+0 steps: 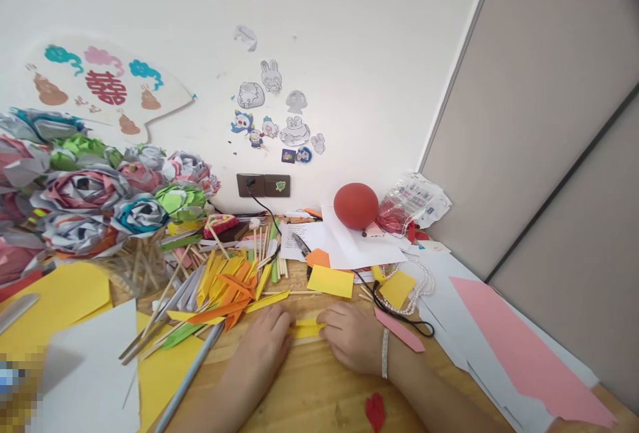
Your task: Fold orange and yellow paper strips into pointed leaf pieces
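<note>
A small folded strip of yellow paper (307,328) lies on the wooden table between my hands. My left hand (267,340) has its fingers closed on the strip's left end. At the other end, the fingers of my right hand (349,336) are curled onto it, with a beaded bracelet (385,353) on that wrist. Just beyond them rests a flat yellow paper rectangle (330,281). Folded orange strips (234,296) and other folded paper pieces are heaped left of my left hand. A pointed pink paper strip (399,330) lies beside my right wrist.
Paper flowers (84,193) on sticks crowd the left. A red balloon (356,206) sits at the back on white sheets. A black cord (407,313) curls at right, near a pearl string (424,280). A red paper heart (374,412) lies in front.
</note>
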### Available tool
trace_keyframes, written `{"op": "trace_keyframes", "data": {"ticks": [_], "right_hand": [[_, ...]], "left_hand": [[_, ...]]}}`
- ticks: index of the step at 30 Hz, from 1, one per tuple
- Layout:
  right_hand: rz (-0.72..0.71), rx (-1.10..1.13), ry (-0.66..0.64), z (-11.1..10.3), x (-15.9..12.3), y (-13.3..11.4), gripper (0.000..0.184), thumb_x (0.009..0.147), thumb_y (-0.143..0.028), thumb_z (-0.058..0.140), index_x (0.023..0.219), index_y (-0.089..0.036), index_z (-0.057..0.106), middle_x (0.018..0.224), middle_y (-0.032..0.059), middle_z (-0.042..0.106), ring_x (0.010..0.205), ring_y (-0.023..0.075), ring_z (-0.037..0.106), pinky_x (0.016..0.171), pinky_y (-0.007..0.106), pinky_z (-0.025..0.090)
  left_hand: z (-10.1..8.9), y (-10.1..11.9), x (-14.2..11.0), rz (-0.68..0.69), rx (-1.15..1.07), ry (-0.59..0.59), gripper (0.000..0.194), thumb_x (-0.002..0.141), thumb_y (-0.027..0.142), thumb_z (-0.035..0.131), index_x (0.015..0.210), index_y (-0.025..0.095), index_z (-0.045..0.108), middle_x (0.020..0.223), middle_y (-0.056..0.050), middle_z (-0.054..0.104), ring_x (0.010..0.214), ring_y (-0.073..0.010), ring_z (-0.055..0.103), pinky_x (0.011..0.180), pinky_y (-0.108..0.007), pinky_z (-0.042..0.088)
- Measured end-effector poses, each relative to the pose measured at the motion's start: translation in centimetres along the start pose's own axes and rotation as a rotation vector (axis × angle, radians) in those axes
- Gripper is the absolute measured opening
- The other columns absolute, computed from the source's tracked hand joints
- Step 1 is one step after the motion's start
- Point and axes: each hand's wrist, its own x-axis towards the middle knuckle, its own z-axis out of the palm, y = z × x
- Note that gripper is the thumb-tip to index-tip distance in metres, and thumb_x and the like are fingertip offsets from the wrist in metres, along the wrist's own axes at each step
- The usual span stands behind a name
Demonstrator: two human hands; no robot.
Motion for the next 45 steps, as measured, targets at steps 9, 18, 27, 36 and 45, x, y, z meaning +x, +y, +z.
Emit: {"op": "trace_keyframes", "data": {"ticks": [9, 18, 27, 36, 45], "right_hand": [[0.169, -0.106, 0.002, 1.3, 1.3, -0.5, 0.006, 0.086, -0.019, 0.055, 0.083, -0.018, 0.06, 0.081, 0.003, 0.058, 0.079, 0.018, 0.049, 0.067, 0.029, 0.039], [0.132, -0.169, 0.094, 2.4, 1.3, -0.6, 0.014, 0.085, -0.013, 0.055, 0.072, -0.017, 0.059, 0.075, 0.0022, 0.058, 0.073, 0.0167, 0.046, 0.061, 0.029, 0.032], [0.199, -0.058, 0.082, 1.3, 1.4, -1.2, 0.014, 0.086, -0.014, 0.053, 0.074, -0.018, 0.06, 0.078, 0.0026, 0.059, 0.076, 0.0174, 0.048, 0.066, 0.03, 0.036], [0.456, 0.295, 0.09, 1.1, 1.5, -1.6, 0.007, 0.077, -0.014, 0.065, 0.082, -0.017, 0.061, 0.088, 0.0023, 0.059, 0.086, 0.0178, 0.051, 0.076, 0.029, 0.04], [0.505, 0.353, 0.074, 1.0, 1.7, -2.1, 0.016, 0.074, -0.025, 0.071, 0.087, -0.02, 0.064, 0.088, 0.0012, 0.06, 0.085, 0.0183, 0.052, 0.075, 0.029, 0.039]], "left_hand": [[0.5, -1.1, 0.1, 0.304, 0.255, -0.028, 0.015, 0.087, 0.011, 0.047, 0.091, 0.019, 0.06, 0.089, -0.003, 0.063, 0.083, -0.0201, 0.058, 0.075, -0.032, 0.048], [0.9, -1.1, 0.2, 0.3, 0.31, 0.008, 0.023, 0.088, 0.013, 0.045, 0.07, 0.017, 0.059, 0.077, -0.005, 0.061, 0.074, -0.0213, 0.055, 0.067, -0.034, 0.046], [1.0, -1.0, -0.2, 0.298, 0.316, 0.036, 0.028, 0.086, 0.006, 0.037, 0.072, 0.018, 0.057, 0.077, -0.006, 0.06, 0.073, -0.0222, 0.055, 0.066, -0.034, 0.044], [0.4, -0.9, -0.1, 0.009, 0.021, 0.019, 0.008, 0.081, 0.018, 0.049, 0.077, 0.021, 0.056, 0.083, -0.004, 0.06, 0.079, -0.0204, 0.057, 0.073, -0.031, 0.046], [0.6, 0.1, -0.3, -0.145, -0.275, -0.056, 0.005, 0.078, 0.021, 0.045, 0.074, 0.021, 0.048, 0.078, -0.002, 0.059, 0.073, -0.0196, 0.056, 0.065, -0.03, 0.045]]}}
